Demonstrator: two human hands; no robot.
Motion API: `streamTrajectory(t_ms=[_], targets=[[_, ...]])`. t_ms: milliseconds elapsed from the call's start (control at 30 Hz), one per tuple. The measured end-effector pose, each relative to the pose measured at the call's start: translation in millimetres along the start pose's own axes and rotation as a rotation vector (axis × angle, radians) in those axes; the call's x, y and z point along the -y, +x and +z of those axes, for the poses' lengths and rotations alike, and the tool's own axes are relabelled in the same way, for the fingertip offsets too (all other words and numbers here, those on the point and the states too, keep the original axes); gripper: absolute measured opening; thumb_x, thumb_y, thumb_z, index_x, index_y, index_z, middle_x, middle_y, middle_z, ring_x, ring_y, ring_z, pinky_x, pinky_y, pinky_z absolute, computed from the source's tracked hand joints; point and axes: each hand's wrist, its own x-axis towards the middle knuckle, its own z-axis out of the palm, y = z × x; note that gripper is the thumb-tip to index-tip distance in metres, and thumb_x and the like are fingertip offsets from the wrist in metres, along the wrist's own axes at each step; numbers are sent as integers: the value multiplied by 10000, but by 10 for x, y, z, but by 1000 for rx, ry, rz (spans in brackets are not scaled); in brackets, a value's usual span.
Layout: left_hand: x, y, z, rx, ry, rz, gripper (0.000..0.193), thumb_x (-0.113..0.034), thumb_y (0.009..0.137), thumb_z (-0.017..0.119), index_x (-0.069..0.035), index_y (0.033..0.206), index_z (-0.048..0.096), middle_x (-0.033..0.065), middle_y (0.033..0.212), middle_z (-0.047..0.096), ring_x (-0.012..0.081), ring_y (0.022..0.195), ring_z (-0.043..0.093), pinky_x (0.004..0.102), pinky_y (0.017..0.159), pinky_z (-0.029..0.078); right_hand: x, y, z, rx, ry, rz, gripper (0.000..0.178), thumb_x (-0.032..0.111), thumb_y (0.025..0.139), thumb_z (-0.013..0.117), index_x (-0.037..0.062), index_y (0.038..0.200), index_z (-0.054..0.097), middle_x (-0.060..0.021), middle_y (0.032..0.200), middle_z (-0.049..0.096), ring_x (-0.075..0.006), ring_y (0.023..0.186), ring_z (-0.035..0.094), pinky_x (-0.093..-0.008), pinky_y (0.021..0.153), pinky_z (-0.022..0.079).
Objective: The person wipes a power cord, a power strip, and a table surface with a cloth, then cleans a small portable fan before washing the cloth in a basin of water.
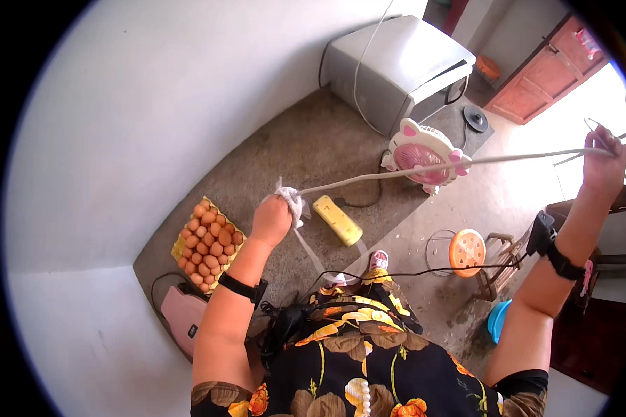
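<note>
A long off-white cord runs nearly taut between my raised hands, passing over the fan. My left hand is closed around a whitish cloth, which is bunched about the cord's left end. Below this hand a slack stretch of pale cord hangs and loops toward a yellow power strip on the grey surface. Far out to the right, my right hand is closed on the cord, with a thin loop sticking up above the fingers. More cord drops below that hand.
A tray of brown eggs and a pink appliance stand at left. Beyond are a pink-and-white fan, a grey boxy appliance and a dark round disc. An orange stool and blue basin are at right. A black cable crosses before me.
</note>
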Motion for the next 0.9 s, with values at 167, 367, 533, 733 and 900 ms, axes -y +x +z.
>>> streamTrajectory(t_ms=[167, 367, 533, 733, 900], targets=[[-239, 81, -159, 38, -58, 37, 160, -152, 750, 499, -36, 821, 584, 135, 848, 585, 311, 754, 559, 387, 641, 462, -418, -1114, 615, 260, -396, 357, 286, 250, 840, 483, 51, 1039, 537, -67, 870, 550, -110, 696, 530, -243, 630, 469], [-912, 264, -381, 16, -64, 266, 149, -146, 700, 558, -52, 812, 586, 105, 810, 577, 276, 753, 556, 361, 652, 463, -1114, -2395, 1098, 1235, -773, 268, 381, 85, 795, 498, 93, 1173, 450, -146, 1044, 527, -255, 874, 554, -344, 749, 448], [-895, 275, -317, 38, 18, 391, 209, -159, 627, 617, -55, 806, 584, 94, 801, 575, 245, 779, 551, 341, 661, 462, -1321, -2609, 1185, 1254, -990, 364, 211, 156, 787, 544, 52, 970, 558, -140, 874, 597, -275, 815, 581, -362, 681, 446], [-206, 97, -164, 21, 117, 154, 141, -117, 685, 554, -55, 808, 582, 103, 798, 574, 261, 763, 552, 351, 627, 465, -1090, -2047, 946, 858, -788, 464, 84, 46, 768, 573, 50, 839, 617, -11, 699, 582, -83, 631, 512, -234, 540, 404], [68, 45, -71, -37, 153, 107, 147, -118, 703, 525, -57, 826, 578, 102, 789, 567, 267, 766, 544, 357, 640, 461, -783, -1518, 591, 362, -552, 376, 188, 136, 786, 549, 42, 949, 536, 10, 740, 519, -58, 634, 425, -168, 560, 314]])
